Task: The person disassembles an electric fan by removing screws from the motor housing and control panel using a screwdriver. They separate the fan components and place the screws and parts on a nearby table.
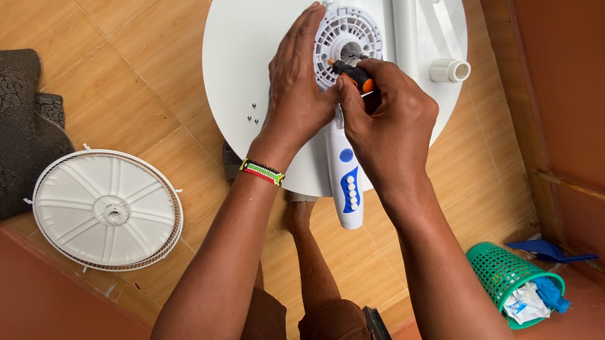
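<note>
Right hand [387, 120] grip on screwdriver [355, 76], green basket [499, 271] w/ trash.

The left hand [296, 88] lies flat against the white fan motor housing [345, 38], steadying it above the round white fan base [244, 41]. The right hand [387, 120] grips an orange-and-black screwdriver [354, 74], tip at the housing. At eight o'clock a white fan grille [107, 210] lies on the tiled floor [128, 76]; at five o'clock a green basket [504, 272] lies tipped
</note>
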